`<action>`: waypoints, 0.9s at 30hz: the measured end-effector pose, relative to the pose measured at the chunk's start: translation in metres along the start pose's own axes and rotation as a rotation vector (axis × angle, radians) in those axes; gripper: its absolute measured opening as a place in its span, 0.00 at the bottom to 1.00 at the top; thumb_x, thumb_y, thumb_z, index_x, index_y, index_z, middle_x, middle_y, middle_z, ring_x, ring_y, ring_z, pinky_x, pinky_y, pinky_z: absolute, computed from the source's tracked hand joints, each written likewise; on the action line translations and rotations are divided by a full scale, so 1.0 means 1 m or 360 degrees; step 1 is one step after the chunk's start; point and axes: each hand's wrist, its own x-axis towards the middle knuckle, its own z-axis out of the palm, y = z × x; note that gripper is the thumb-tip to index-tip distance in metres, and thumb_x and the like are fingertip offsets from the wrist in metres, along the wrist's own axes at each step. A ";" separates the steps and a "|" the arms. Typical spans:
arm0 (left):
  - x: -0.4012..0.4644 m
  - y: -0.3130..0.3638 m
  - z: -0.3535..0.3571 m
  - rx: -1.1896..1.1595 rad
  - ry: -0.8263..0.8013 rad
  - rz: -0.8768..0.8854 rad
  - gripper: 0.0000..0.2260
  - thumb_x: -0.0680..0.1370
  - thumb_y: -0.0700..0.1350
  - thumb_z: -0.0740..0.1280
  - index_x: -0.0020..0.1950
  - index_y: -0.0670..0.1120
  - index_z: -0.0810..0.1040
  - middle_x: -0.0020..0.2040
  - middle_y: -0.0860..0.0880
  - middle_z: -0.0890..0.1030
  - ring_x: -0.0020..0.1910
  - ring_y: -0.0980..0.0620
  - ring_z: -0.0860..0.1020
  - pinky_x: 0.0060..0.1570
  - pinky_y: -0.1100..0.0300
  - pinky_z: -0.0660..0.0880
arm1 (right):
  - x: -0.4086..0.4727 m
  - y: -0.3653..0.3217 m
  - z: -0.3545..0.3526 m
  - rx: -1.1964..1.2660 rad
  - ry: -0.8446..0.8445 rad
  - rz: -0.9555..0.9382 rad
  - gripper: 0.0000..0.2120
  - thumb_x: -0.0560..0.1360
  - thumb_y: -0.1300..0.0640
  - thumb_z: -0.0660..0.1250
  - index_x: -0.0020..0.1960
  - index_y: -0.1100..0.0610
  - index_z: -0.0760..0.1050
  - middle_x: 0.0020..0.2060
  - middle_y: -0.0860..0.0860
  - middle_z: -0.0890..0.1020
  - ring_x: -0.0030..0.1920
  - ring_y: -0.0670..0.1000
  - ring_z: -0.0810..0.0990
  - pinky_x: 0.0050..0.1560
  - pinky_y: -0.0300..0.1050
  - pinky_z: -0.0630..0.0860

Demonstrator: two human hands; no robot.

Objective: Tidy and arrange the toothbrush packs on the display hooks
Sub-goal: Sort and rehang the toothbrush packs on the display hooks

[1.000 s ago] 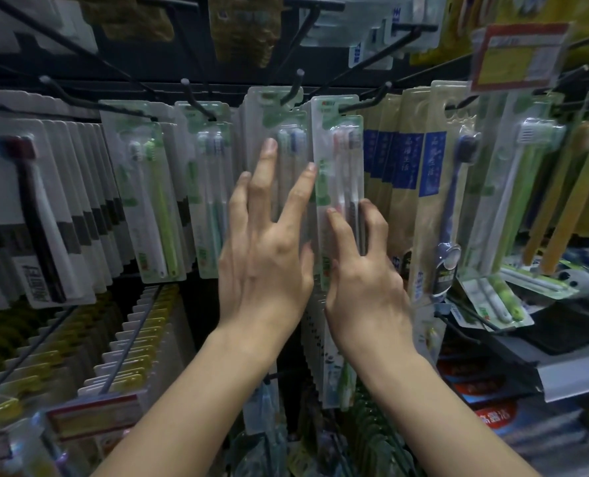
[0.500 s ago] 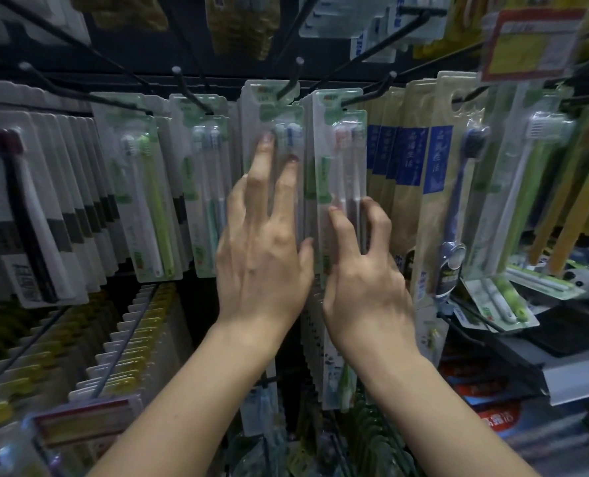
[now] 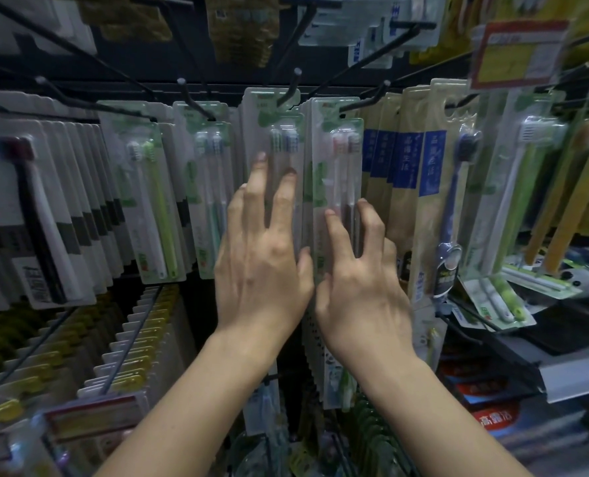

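Observation:
Clear twin toothbrush packs with green print hang in stacks from black display hooks (image 3: 287,87). My left hand (image 3: 262,256) lies flat with straight fingers against the front pack holding green and blue brushes (image 3: 279,132). Right beside it, my right hand (image 3: 358,280) touches the neighbouring pack with pink and brown brushes (image 3: 341,146); its fingers spread over the lower front, the outer ones at the pack's right edge. The lower halves of both packs are hidden behind my hands.
More twin packs (image 3: 145,187) hang to the left, then white-and-black packs (image 3: 42,218). Beige packs with blue labels (image 3: 406,160) hang to the right, with a dark blue brush pack (image 3: 454,201). A loose green pack (image 3: 496,301) lies on a right-hand shelf. Yellow packs (image 3: 134,339) hang below.
My left hand's fingers have closed together and slid slightly down the pack. The right hand stayed on its pack, fingers spreading a little. The view has shifted slightly upward.

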 end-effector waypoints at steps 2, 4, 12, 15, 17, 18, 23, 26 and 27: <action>-0.001 0.001 -0.001 -0.0001 -0.0010 -0.0005 0.41 0.76 0.46 0.76 0.84 0.49 0.59 0.86 0.48 0.52 0.81 0.44 0.60 0.63 0.46 0.81 | 0.000 -0.001 0.000 -0.0011 0.0009 -0.0011 0.36 0.77 0.56 0.69 0.82 0.48 0.58 0.81 0.51 0.51 0.72 0.59 0.64 0.40 0.55 0.82; -0.003 0.001 -0.002 0.0002 -0.0025 -0.0010 0.41 0.75 0.46 0.76 0.84 0.49 0.59 0.86 0.48 0.51 0.82 0.44 0.59 0.63 0.47 0.81 | -0.001 -0.001 0.002 -0.0014 0.0008 -0.0042 0.34 0.78 0.55 0.68 0.82 0.49 0.59 0.81 0.51 0.52 0.70 0.58 0.65 0.41 0.54 0.82; -0.006 0.002 -0.004 0.0010 -0.0034 -0.0018 0.40 0.75 0.46 0.77 0.83 0.48 0.62 0.85 0.47 0.54 0.81 0.44 0.62 0.63 0.48 0.81 | -0.005 0.000 0.006 0.0045 -0.0044 -0.0065 0.30 0.81 0.52 0.65 0.81 0.51 0.61 0.81 0.53 0.51 0.72 0.58 0.65 0.46 0.55 0.82; -0.007 0.002 -0.005 0.0018 -0.0051 -0.0027 0.41 0.74 0.47 0.77 0.84 0.49 0.61 0.85 0.48 0.53 0.81 0.44 0.61 0.62 0.47 0.81 | -0.005 0.000 0.006 0.0052 -0.0088 -0.0015 0.31 0.81 0.53 0.66 0.81 0.48 0.60 0.79 0.57 0.51 0.74 0.62 0.66 0.47 0.58 0.84; -0.008 0.002 -0.006 0.0024 -0.0058 -0.0032 0.42 0.74 0.47 0.77 0.84 0.49 0.60 0.85 0.48 0.53 0.81 0.44 0.61 0.62 0.47 0.81 | -0.005 -0.001 0.006 0.0031 -0.0104 0.0038 0.31 0.80 0.54 0.67 0.80 0.47 0.60 0.79 0.59 0.52 0.75 0.65 0.64 0.48 0.60 0.83; -0.008 0.002 -0.006 0.0025 -0.0059 -0.0034 0.42 0.74 0.47 0.77 0.84 0.49 0.60 0.85 0.48 0.53 0.81 0.44 0.61 0.62 0.47 0.81 | -0.004 -0.002 0.005 0.0020 -0.0102 0.0059 0.30 0.80 0.54 0.66 0.79 0.47 0.61 0.78 0.60 0.53 0.75 0.65 0.63 0.48 0.60 0.83; -0.010 0.000 -0.008 0.0043 -0.0065 -0.0030 0.41 0.74 0.47 0.77 0.84 0.49 0.60 0.85 0.48 0.52 0.81 0.44 0.61 0.62 0.47 0.81 | 0.002 -0.005 0.004 0.0033 -0.0039 0.0159 0.22 0.80 0.53 0.64 0.72 0.51 0.67 0.73 0.62 0.62 0.66 0.66 0.75 0.47 0.59 0.82; -0.011 -0.002 -0.008 0.0046 -0.0070 -0.0029 0.41 0.75 0.47 0.76 0.84 0.50 0.61 0.85 0.48 0.53 0.81 0.44 0.61 0.61 0.47 0.81 | 0.007 -0.006 0.006 0.0044 0.0009 0.0197 0.17 0.80 0.54 0.65 0.68 0.54 0.68 0.68 0.60 0.66 0.58 0.64 0.79 0.41 0.57 0.80; -0.012 -0.002 -0.008 0.0045 -0.0070 -0.0027 0.40 0.75 0.47 0.76 0.83 0.50 0.61 0.85 0.48 0.53 0.80 0.44 0.62 0.60 0.47 0.82 | 0.009 -0.006 0.007 0.0048 0.0021 0.0206 0.17 0.80 0.54 0.65 0.67 0.55 0.68 0.66 0.59 0.67 0.55 0.64 0.80 0.39 0.56 0.79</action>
